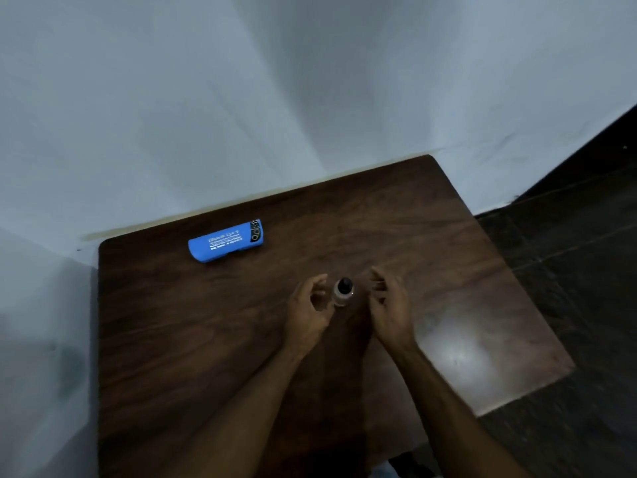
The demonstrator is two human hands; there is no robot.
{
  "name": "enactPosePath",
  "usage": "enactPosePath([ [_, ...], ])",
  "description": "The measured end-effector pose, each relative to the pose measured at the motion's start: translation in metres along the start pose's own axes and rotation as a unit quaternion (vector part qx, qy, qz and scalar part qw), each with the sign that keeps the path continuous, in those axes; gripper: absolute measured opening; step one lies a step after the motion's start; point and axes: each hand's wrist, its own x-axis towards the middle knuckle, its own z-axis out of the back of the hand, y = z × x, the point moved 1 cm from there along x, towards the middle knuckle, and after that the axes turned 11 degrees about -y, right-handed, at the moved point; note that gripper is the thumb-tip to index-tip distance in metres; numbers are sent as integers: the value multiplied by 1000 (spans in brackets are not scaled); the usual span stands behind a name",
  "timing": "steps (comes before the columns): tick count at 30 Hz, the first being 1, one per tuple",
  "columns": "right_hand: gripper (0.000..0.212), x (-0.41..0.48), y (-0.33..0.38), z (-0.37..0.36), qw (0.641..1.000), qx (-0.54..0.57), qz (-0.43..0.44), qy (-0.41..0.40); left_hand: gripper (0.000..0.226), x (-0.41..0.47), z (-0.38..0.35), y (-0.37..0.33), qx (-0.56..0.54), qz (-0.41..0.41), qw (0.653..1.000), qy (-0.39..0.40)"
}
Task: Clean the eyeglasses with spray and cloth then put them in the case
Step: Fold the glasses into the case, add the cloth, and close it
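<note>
A small spray bottle (343,292) with a dark cap stands upright near the middle of the dark wooden table (241,339). My left hand (307,310) is just left of it, fingers loosely curled toward the bottle with a narrow gap showing. On the bottle's right, a little apart from it, my right hand (389,307) has its fingers loosely curled and holds nothing that I can make out. A closed blue glasses case (225,244) with white lettering lies at the table's far left. I see no eyeglasses and no cloth.
The table stands against a pale wall (241,98) along its far and left sides. Dark floor (568,253) lies past the right edge. A bright glare spot (458,353) marks the table's right part.
</note>
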Motion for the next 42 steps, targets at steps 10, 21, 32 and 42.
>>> enactPosePath([
  [10,42,-10,-2,-34,991,38,-83,101,30,-3,-13,-4,18,69,997,-7],
  [21,35,80,105,-100,984,74,61,149,39,101,43,-23,-43,3,986,-158],
  [32,32,117,115,-153,976,-18,51,209,56,147,41,9,42,30,994,-93],
  [42,52,112,109,-149,981,-35,38,187,72,137,40,9,64,24,996,-59],
])
